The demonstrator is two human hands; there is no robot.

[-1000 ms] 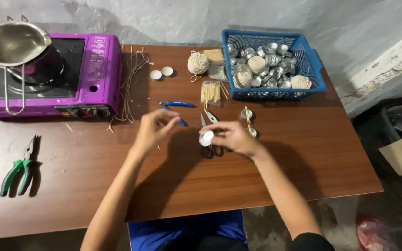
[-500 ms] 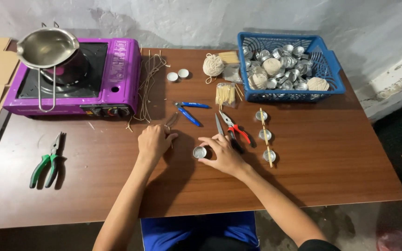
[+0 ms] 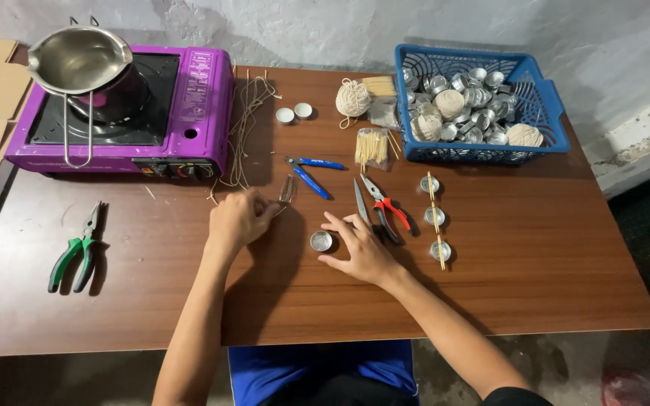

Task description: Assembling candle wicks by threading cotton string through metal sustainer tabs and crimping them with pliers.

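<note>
Head view: near frame centre, the right hand [image 3: 362, 252] rests open beside a small metal cup [image 3: 321, 240], fingertips steadying it upright on the table [image 3: 536, 278]; the left hand [image 3: 238, 219] pinches a wick strand [image 3: 286, 192] just left.

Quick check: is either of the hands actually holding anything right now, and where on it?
The right hand steadies a small round silver metal cup on the table, fingertips at its rim. The left hand is closed; what it holds cannot be told.
</note>
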